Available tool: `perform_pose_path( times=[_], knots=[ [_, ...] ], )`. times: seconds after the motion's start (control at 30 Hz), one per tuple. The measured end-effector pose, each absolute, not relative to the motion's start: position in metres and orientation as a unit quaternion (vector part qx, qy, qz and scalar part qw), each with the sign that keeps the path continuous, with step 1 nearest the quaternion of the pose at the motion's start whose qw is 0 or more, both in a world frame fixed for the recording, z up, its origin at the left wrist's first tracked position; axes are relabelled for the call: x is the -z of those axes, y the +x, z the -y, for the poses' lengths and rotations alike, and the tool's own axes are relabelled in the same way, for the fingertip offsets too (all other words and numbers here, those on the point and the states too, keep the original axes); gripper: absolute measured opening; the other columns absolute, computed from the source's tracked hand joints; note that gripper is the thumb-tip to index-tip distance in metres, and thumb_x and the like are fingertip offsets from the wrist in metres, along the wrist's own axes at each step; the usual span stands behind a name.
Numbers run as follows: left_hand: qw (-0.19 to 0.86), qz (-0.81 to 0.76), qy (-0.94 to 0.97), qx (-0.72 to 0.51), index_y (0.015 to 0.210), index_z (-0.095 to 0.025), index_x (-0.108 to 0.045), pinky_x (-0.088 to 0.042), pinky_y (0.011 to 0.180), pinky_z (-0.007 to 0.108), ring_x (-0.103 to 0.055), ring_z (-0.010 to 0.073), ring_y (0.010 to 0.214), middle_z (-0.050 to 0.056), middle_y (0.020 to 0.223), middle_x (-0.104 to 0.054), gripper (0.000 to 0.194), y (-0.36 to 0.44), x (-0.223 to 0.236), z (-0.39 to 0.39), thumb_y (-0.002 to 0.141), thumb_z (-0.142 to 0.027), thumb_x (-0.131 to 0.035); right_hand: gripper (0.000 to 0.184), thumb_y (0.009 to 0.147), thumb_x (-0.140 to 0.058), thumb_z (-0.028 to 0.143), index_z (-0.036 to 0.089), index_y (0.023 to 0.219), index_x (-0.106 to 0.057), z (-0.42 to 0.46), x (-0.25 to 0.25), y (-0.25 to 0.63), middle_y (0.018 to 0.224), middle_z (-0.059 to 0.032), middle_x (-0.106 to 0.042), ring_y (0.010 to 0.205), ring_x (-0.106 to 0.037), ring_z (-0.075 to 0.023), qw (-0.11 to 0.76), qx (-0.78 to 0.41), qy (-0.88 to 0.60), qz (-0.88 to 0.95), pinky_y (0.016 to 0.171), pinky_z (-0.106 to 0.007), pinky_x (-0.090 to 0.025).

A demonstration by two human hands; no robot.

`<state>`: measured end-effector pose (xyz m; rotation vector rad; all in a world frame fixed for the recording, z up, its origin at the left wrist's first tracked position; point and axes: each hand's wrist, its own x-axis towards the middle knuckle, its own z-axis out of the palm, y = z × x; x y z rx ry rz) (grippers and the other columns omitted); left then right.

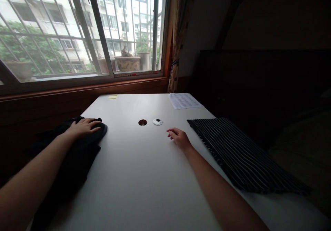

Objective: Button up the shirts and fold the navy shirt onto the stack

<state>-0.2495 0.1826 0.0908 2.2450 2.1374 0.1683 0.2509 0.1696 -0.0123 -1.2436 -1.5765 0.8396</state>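
On the left side of the white table [144, 176] lies a crumpled heap of dark fabric [74, 169], which looks like clothing. My left hand [84, 127] rests flat on top of it with the fingers spread. My right hand [179, 138] is over the middle right of the table, its fingers loosely bent and slightly apart, and nothing shows in them. Right of that hand, a black cloth with thin white stripes [240, 151] is laid out along the table's right side; the hand does not touch it.
Two round cable holes are in the tabletop, one an open hole [142, 122], the other with a white cover [157, 122]. A printed sheet [184, 101] lies at the back right, a yellow sticky note [112, 97] at the back left. Beyond stands a barred window [111, 34] beside a curtain [178, 34].
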Motion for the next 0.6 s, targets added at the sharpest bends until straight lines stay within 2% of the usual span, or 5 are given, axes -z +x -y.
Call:
perform_pose_path(
  times=[0.2, 0.33, 0.4, 0.5, 0.6],
  knots=[
    [0.023, -0.705, 0.708, 0.027, 0.14, -0.024, -0.053, -0.016, 0.107, 0.075, -0.031, 0.044, 0.142, 0.014, 0.158, -0.037, 0.052, -0.255, -0.061, -0.195, 0.096, -0.051, -0.046, 0.026, 0.083, -0.055, 0.035, 0.02, 0.093, -0.074, -0.169, 0.013, 0.25, 0.074, -0.0018, -0.071, 0.064, -0.061, -0.0144, 0.438, -0.317, -0.511, 0.668, 0.061, -0.025, -0.047],
    [-0.044, -0.69, 0.721, 0.038, 0.139, -0.023, -0.055, -0.013, 0.104, 0.08, -0.027, 0.0456, 0.144, 0.017, 0.156, -0.04, 0.053, -0.224, -0.057, -0.183, 0.095, -0.049, -0.044, 0.026, 0.085, -0.053, 0.033, 0.02, 0.094, -0.074, -0.17, 0.016, 0.25, 0.075, -0.0015, -0.072, 0.063, -0.062, -0.0141, 0.422, -0.296, -0.512, 0.687, 0.06, -0.024, -0.047],
    [-0.066, -0.656, 0.751, 0.016, 0.135, -0.02, -0.058, -0.019, 0.107, 0.075, -0.037, 0.043, 0.14, 0.017, 0.15, -0.048, 0.05, -0.189, -0.052, -0.169, 0.094, -0.044, -0.046, 0.026, 0.086, -0.053, 0.033, 0.02, 0.094, -0.074, -0.171, 0.017, 0.249, 0.075, -0.0011, -0.073, 0.062, -0.062, -0.0139, 0.414, -0.281, -0.513, 0.697, 0.059, -0.024, -0.047],
    [-0.059, -0.562, 0.823, -0.055, 0.127, -0.021, -0.065, -0.039, 0.106, 0.056, -0.057, 0.0334, 0.123, 0.012, 0.137, -0.061, 0.042, -0.125, -0.042, -0.141, 0.094, -0.04, -0.047, 0.025, 0.088, -0.052, 0.032, 0.02, 0.095, -0.074, -0.171, 0.018, 0.249, 0.075, -0.0006, -0.073, 0.063, -0.064, -0.0143, 0.406, -0.244, -0.521, 0.71, 0.062, -0.024, -0.049],
    [-0.036, -0.474, 0.869, -0.137, 0.129, -0.027, -0.063, -0.042, 0.109, 0.049, -0.057, 0.0275, 0.124, 0.006, 0.134, -0.064, 0.037, -0.064, -0.025, -0.111, 0.096, -0.035, -0.048, 0.024, 0.09, -0.051, 0.03, 0.02, 0.092, -0.073, -0.171, 0.016, 0.251, 0.08, -0.0024, -0.072, 0.073, -0.065, -0.0167, 0.405, -0.179, -0.543, 0.714, 0.073, -0.028, -0.05]
  ],
)
